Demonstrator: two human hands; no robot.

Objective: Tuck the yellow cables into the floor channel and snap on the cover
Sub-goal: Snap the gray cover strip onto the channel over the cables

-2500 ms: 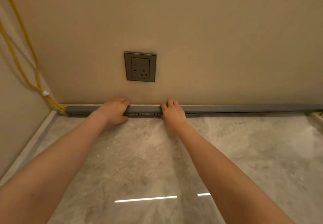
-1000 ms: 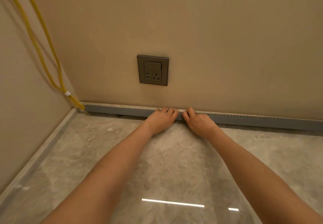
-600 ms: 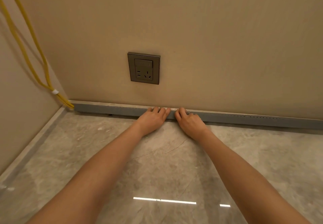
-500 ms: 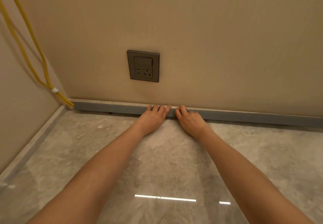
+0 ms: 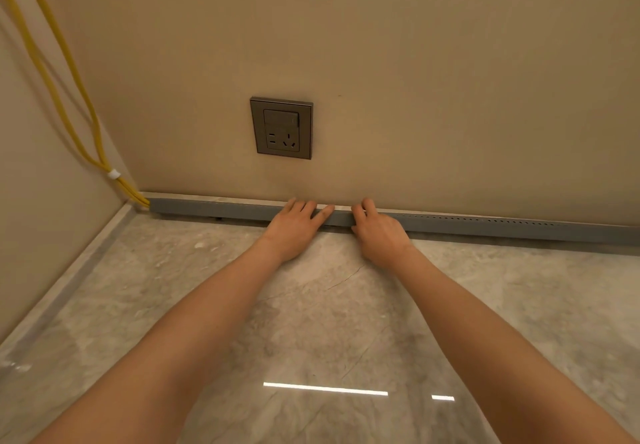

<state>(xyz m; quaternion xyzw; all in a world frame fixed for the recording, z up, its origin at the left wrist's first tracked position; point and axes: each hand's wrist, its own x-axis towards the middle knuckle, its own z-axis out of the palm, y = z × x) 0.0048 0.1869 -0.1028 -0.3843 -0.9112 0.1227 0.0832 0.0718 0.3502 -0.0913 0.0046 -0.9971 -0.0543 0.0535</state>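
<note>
- Glossy grey marble floor (image 5: 311, 322) lies beneath both bare forearms, which stretch forward.
- Left hand (image 5: 294, 227) lies flat, fingers spread, pressing the grey cover (image 5: 214, 207); right hand (image 5: 379, 232) beside it, fingers curled over the top edge.
- Right of the hands, the slotted channel (image 5: 502, 223) continues.
- Far left, yellow cables (image 5: 86, 125) enter the channel's end.
- Above the hands: a grey wall socket (image 5: 282, 128).
</note>
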